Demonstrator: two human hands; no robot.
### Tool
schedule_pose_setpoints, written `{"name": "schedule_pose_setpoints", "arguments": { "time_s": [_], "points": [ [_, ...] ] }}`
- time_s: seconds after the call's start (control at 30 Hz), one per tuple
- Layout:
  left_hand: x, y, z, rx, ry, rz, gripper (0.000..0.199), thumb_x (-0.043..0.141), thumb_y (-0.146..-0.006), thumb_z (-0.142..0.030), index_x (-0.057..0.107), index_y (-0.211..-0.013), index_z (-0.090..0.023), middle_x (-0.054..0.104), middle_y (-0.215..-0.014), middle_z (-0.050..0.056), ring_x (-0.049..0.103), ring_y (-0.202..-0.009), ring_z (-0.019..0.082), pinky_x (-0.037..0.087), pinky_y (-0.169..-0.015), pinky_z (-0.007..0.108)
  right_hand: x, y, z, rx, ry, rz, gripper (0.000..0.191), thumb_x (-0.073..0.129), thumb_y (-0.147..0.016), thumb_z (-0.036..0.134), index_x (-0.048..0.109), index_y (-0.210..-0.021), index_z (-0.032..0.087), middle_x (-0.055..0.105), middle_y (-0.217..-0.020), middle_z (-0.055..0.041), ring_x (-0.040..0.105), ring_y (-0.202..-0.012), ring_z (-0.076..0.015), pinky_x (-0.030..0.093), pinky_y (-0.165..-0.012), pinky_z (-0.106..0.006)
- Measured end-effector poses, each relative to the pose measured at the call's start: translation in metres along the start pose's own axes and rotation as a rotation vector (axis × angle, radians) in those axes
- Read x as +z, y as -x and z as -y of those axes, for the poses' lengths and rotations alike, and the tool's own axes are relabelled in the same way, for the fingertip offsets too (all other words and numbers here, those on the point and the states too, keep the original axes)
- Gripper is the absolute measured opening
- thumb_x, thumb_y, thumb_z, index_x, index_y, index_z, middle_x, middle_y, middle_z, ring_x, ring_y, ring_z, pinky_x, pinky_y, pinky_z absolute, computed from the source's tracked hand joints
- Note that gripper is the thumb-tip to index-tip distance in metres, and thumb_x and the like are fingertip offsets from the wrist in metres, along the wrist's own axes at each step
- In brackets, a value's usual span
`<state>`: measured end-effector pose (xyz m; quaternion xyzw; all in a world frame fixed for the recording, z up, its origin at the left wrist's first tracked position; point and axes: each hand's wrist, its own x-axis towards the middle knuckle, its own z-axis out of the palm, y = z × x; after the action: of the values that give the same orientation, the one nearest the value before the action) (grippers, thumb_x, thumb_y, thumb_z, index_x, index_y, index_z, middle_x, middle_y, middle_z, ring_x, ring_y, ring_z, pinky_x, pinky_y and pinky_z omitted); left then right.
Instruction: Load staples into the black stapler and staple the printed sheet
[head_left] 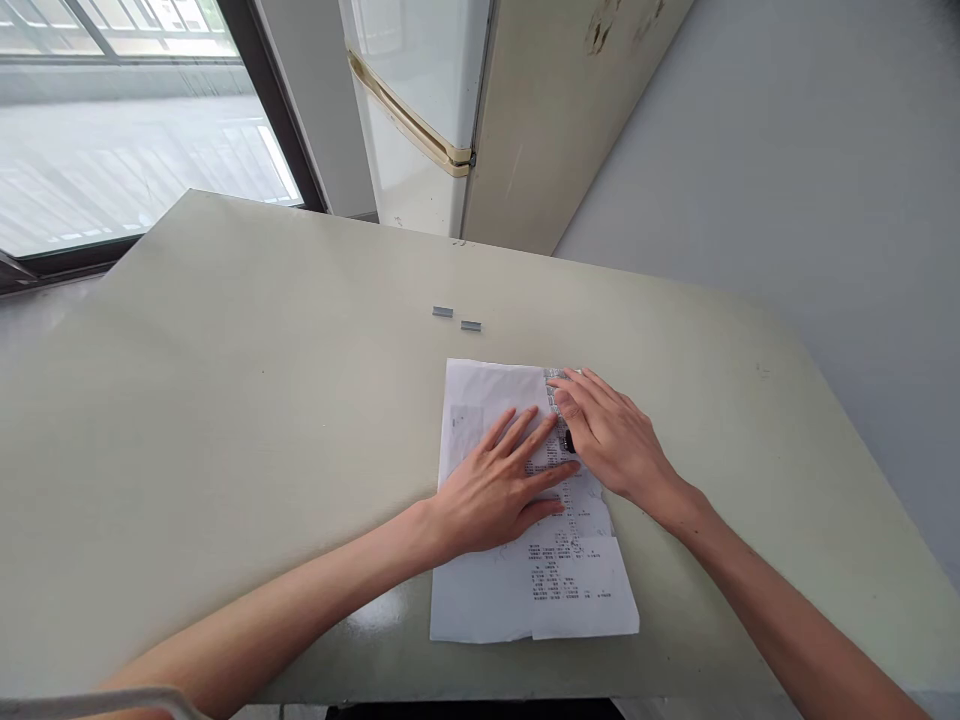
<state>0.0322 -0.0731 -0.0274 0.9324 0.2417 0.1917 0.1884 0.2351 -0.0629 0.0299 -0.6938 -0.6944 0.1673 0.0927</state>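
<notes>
Printed paper sheets [480, 595] lie on the table, with small dark text on their right part and a ragged right edge. Flat across their middle rests my left hand [506, 490], its fingers spread. My right hand [619, 435] lies over the upper right edge of the paper, fingers stretched out and close together, partly covering it. Between the two hands, beside the right palm, a small black object [570, 441] shows; most of it is hidden.
Two small grey strips, one [442, 312] to the left and another [471, 326] to the right, lie beyond the paper on the pale table [262, 400]. Behind the table stand a white fridge [420, 60], a window at left and a grey wall at right.
</notes>
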Motion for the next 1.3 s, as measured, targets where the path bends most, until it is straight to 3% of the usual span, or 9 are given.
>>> {"name": "schedule_pose_setpoints", "arguments": {
  "time_s": [0.57,0.7,0.83,0.97,1.1,1.2,1.3],
  "points": [
    [0.004,0.0,-0.001,-0.003,0.0,-0.032,0.053,0.056,-0.109,-0.045,0.051,-0.158,-0.027,0.013,-0.179,0.012,0.014,-0.165,0.036,0.018,-0.135,0.06,0.001,0.002,0.006,0.012,0.133,0.013,0.057,0.023,-0.113,0.049,0.061,-0.15,0.029,0.05,-0.167,-0.004,0.038,-0.159,-0.0277,0.039,-0.126,-0.056],
    [0.004,0.001,-0.001,-0.001,0.007,-0.045,0.058,0.057,-0.109,-0.044,0.044,-0.163,-0.029,0.013,-0.179,0.01,0.013,-0.165,0.035,0.019,-0.135,0.061,0.009,0.002,0.007,-0.012,0.217,-0.052,0.056,0.024,-0.113,0.044,0.059,-0.154,0.028,0.049,-0.167,-0.0082,0.041,-0.158,-0.032,0.039,-0.124,-0.058],
    [0.002,0.001,-0.002,0.0,0.008,-0.035,0.054,0.054,-0.11,-0.045,0.048,-0.16,-0.027,0.021,-0.177,0.011,0.014,-0.165,0.034,0.019,-0.135,0.06,0.023,0.002,0.007,-0.069,0.252,-0.156,0.057,0.027,-0.112,0.042,0.06,-0.154,0.022,0.05,-0.166,-0.0143,0.041,-0.155,-0.0411,0.038,-0.12,-0.067],
    [0.001,0.001,-0.001,-0.003,0.02,-0.045,0.05,0.055,-0.109,-0.045,0.054,-0.155,-0.025,0.02,-0.178,0.01,0.013,-0.165,0.035,0.02,-0.135,0.06,0.031,-0.001,0.009,-0.101,0.244,-0.215,0.055,0.027,-0.112,0.041,0.059,-0.154,0.025,0.052,-0.164,-0.012,0.042,-0.154,-0.0424,0.037,-0.119,-0.071],
    [0.002,0.002,0.001,0.003,0.021,-0.045,0.052,0.056,-0.109,-0.045,0.051,-0.158,-0.029,0.013,-0.179,0.007,0.011,-0.165,0.035,0.021,-0.135,0.06,0.021,-0.001,0.009,-0.072,0.141,-0.178,0.057,0.026,-0.112,0.044,0.058,-0.154,0.023,0.052,-0.165,-0.0127,0.046,-0.153,-0.0379,0.039,-0.121,-0.064],
    [0.001,0.003,0.003,0.007,0.007,-0.026,0.052,0.055,-0.109,-0.047,0.051,-0.158,-0.031,0.014,-0.18,0.007,0.013,-0.166,0.035,0.023,-0.134,0.06,0.006,0.006,0.002,-0.018,-0.08,-0.149,0.056,0.024,-0.113,0.048,0.056,-0.155,0.029,0.054,-0.164,-0.0048,0.048,-0.153,-0.0277,0.041,-0.124,-0.053],
    [-0.004,0.004,0.005,0.012,-0.014,-0.008,0.049,0.053,-0.11,-0.049,0.054,-0.156,-0.031,0.015,-0.179,0.008,0.015,-0.165,0.036,0.024,-0.133,0.061,-0.001,0.016,-0.013,0.005,-0.267,-0.172,0.053,0.027,-0.113,0.052,0.058,-0.151,0.03,0.057,-0.161,-0.0025,0.05,-0.152,-0.0242,0.041,-0.126,-0.049]
  ]
}}
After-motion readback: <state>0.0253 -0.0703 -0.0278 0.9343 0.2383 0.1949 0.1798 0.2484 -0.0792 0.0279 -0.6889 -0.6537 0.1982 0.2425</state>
